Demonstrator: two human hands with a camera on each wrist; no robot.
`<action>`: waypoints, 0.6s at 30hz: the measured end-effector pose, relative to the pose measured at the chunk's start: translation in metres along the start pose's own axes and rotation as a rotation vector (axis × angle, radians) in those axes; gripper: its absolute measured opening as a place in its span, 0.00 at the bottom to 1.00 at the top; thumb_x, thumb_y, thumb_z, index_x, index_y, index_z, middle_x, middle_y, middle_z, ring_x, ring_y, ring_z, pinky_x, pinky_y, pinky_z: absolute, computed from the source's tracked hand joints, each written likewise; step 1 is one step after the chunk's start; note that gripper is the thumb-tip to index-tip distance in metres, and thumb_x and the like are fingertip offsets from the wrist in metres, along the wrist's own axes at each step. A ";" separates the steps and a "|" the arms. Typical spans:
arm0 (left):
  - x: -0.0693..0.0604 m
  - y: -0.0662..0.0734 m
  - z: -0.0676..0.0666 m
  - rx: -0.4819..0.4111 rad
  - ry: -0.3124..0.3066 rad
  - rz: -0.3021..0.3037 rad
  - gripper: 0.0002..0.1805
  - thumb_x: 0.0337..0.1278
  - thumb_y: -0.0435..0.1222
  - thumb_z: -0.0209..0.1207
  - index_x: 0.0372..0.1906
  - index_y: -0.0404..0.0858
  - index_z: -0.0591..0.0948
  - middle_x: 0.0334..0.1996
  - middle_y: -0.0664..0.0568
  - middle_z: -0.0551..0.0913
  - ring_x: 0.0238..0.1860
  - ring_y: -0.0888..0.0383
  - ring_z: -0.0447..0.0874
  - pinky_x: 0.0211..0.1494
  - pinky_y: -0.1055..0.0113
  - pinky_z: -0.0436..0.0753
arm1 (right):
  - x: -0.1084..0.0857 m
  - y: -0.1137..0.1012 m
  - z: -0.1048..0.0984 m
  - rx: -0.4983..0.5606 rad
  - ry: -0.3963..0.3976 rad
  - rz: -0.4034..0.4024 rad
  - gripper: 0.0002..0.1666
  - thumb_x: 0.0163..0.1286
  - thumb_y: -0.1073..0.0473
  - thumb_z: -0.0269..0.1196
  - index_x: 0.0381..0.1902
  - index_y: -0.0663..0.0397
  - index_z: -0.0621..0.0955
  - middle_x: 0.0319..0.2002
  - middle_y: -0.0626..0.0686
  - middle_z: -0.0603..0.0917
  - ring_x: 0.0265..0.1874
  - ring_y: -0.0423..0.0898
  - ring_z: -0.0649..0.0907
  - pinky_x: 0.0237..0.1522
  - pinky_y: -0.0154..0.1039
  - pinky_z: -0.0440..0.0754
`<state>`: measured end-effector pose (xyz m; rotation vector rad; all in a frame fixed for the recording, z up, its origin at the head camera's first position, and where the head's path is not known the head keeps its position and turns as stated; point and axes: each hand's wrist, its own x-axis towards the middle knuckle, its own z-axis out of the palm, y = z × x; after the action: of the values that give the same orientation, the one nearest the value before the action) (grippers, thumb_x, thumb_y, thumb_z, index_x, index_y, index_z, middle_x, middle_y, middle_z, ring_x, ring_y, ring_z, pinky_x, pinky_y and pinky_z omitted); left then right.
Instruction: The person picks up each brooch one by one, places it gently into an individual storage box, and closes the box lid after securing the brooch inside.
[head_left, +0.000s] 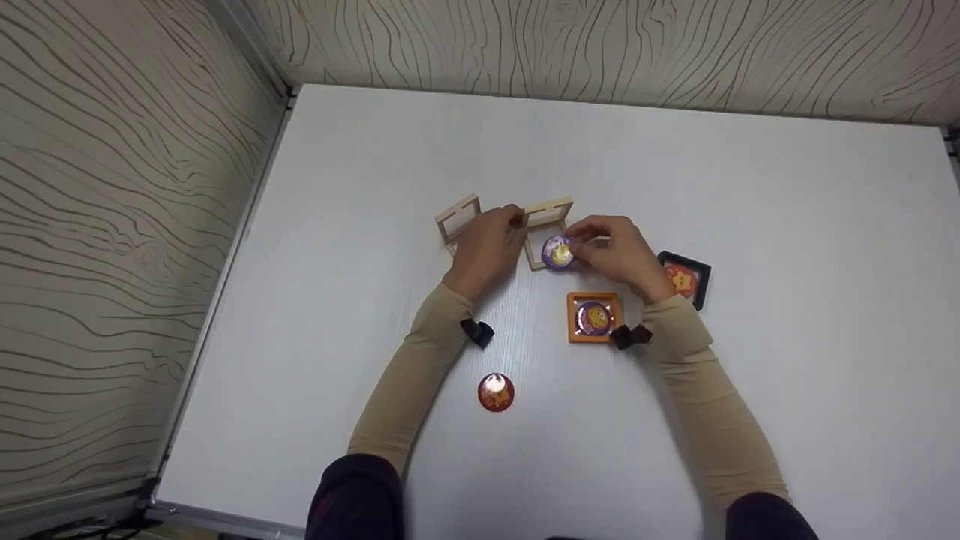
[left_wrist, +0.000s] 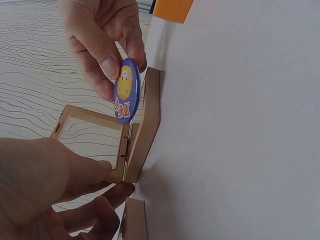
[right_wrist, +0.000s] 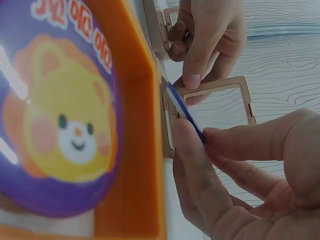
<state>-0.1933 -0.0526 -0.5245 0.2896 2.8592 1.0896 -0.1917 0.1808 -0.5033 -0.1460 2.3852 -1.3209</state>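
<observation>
My right hand pinches a round purple pin badge with a yellow figure, between thumb and fingers. The badge is tilted over the base of an open light-wood display frame, whose lid stands raised. In the left wrist view the badge shows its printed face; in the right wrist view it appears edge-on. My left hand pinches the corner of that frame near the hinge, thumb on the lid side. A second open light-wood frame stands just left of this hand, partly hidden by it.
An orange frame holding a purple lion badge lies near my right wrist. Farther right is a black frame with a red star badge. A loose red badge lies nearer on the white table.
</observation>
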 end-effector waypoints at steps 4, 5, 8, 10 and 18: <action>0.001 0.000 0.000 0.002 -0.001 -0.005 0.11 0.79 0.38 0.60 0.56 0.41 0.86 0.52 0.50 0.89 0.55 0.54 0.87 0.61 0.61 0.84 | 0.003 -0.005 -0.004 -0.020 -0.004 0.006 0.16 0.78 0.61 0.64 0.59 0.58 0.86 0.55 0.60 0.85 0.55 0.55 0.86 0.52 0.40 0.84; 0.001 0.000 0.000 0.002 0.000 -0.006 0.11 0.79 0.38 0.59 0.56 0.41 0.86 0.52 0.50 0.89 0.55 0.54 0.87 0.61 0.61 0.84 | 0.004 -0.006 -0.005 -0.020 -0.007 0.005 0.16 0.78 0.62 0.64 0.59 0.59 0.86 0.55 0.61 0.85 0.54 0.55 0.86 0.49 0.36 0.84; 0.001 0.001 0.000 0.001 0.008 -0.010 0.11 0.80 0.39 0.58 0.56 0.42 0.86 0.52 0.51 0.89 0.55 0.55 0.87 0.61 0.61 0.84 | 0.009 -0.012 -0.009 -0.032 -0.004 -0.008 0.15 0.77 0.63 0.65 0.57 0.61 0.86 0.53 0.62 0.85 0.50 0.54 0.87 0.41 0.30 0.84; 0.001 0.001 0.000 -0.001 0.013 -0.012 0.11 0.80 0.40 0.58 0.56 0.42 0.86 0.52 0.52 0.89 0.55 0.56 0.87 0.61 0.61 0.83 | 0.012 -0.014 -0.011 -0.049 0.002 -0.017 0.14 0.76 0.63 0.65 0.55 0.61 0.86 0.52 0.62 0.85 0.49 0.52 0.86 0.40 0.30 0.83; -0.001 0.003 0.000 0.010 -0.019 -0.008 0.12 0.77 0.39 0.62 0.57 0.41 0.84 0.54 0.51 0.88 0.58 0.54 0.85 0.64 0.60 0.82 | 0.023 -0.012 -0.008 -0.075 -0.026 0.025 0.12 0.76 0.60 0.67 0.53 0.60 0.86 0.51 0.60 0.84 0.49 0.50 0.82 0.45 0.34 0.81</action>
<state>-0.1923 -0.0505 -0.5230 0.2872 2.8479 1.0654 -0.2173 0.1743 -0.4966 -0.1532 2.4082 -1.2112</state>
